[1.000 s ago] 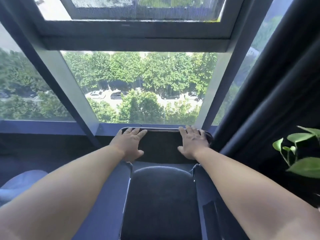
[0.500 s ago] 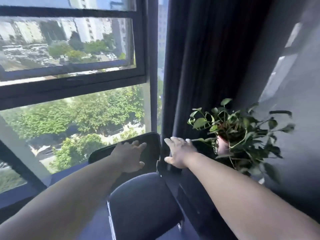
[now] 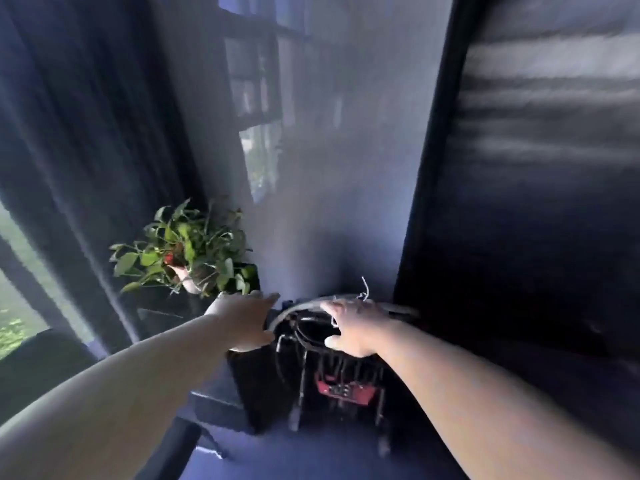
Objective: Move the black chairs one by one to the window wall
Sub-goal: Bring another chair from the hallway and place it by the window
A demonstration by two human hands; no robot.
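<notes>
The view is blurred by motion. A dark rounded shape at the lower left, by the window (image 3: 10,299), looks like the back of the black chair (image 3: 41,358). Neither hand touches it. My left hand (image 3: 242,320) is stretched forward in the air with straight fingers and holds nothing. My right hand (image 3: 356,327) reaches forward beside it, fingers spread, also holding nothing. Both hands hover in front of a tangle of cables (image 3: 311,327).
A leafy potted plant (image 3: 187,251) stands on a dark stand beside the dark curtain (image 3: 86,133). Below the hands, cables hang down to a red power strip (image 3: 343,391). A grey wall (image 3: 329,202) lies ahead and a tall black panel (image 3: 536,202) fills the right.
Both hands have come off the chair's backrest. The view has swung right, away from the window; the chair has slid to the lower left edge and the plant to the left.
</notes>
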